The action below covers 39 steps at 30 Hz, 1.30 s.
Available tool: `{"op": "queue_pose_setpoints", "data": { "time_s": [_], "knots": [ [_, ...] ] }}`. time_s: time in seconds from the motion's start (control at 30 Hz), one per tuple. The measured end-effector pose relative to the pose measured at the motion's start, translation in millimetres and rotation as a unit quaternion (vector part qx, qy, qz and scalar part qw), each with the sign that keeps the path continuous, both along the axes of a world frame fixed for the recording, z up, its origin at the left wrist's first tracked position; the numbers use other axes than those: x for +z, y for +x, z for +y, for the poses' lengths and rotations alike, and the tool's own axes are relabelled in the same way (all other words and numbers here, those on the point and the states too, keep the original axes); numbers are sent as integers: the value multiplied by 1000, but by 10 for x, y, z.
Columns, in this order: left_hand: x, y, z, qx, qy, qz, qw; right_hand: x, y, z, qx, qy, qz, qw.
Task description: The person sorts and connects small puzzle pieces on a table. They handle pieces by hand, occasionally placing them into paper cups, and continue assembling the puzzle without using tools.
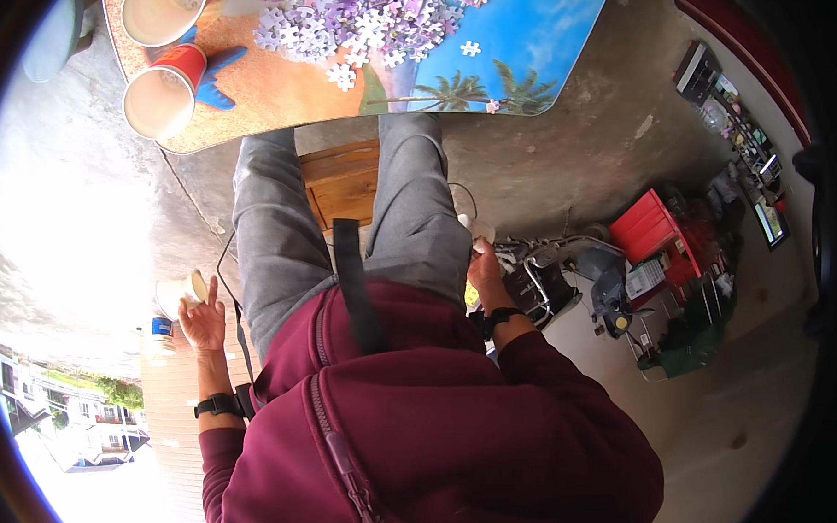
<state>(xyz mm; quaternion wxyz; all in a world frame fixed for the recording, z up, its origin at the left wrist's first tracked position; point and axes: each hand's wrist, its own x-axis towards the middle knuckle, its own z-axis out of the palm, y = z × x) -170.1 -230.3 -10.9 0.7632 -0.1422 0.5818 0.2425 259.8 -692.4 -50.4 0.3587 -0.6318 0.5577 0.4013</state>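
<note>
I sit on a wooden stool [342,177] in grey trousers and a maroon hooded top, with both arms down at my sides. My left hand [202,320], wearing a black wrist strap, is curled around a small white cup [182,292] beside my left thigh, index finger raised. My right hand [484,270], also with a black wrist band, grips a small white object [480,230] by my right thigh. In front of my knees is a table [521,37] printed with a beach and palm picture, carrying a heap of pale purple puzzle pieces [355,24].
Two red paper cups [159,91] and a blue object [214,70] stand on the table's left end. A bottle with a blue label [161,328] is near my left hand. A parked motorbike [566,275], a red crate [652,226] and cluttered shelves [742,149] fill the right side on the concrete floor.
</note>
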Motion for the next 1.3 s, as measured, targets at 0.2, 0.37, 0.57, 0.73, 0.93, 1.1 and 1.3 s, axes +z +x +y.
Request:
{"op": "queue_pose_setpoints", "data": {
  "time_s": [0.2,0.37,0.57,0.73,0.93,1.1,1.3],
  "knots": [
    [-388,-369,40,-238,-27,238,941,192,435,119,-94,34,-9,995],
    [-376,-432,-364,-182,-155,259,936,757,976,-86,6,14,-18,1000],
    [-751,398,-560,-45,-108,4,993,975,1450,0,104,-60,5,993],
    [-901,590,-530,0,-43,65,997,922,1616,156,139,-48,44,988],
    [-281,-557,-763,-68,-173,238,953,1307,1896,-250,205,-171,139,954],
    [818,-1564,-1175,-125,-344,484,795,2133,2100,-984,509,-339,305,731],
    [1529,-2141,-938,-131,-391,593,692,2302,2356,-1275,556,-552,354,510]
  ]
}}
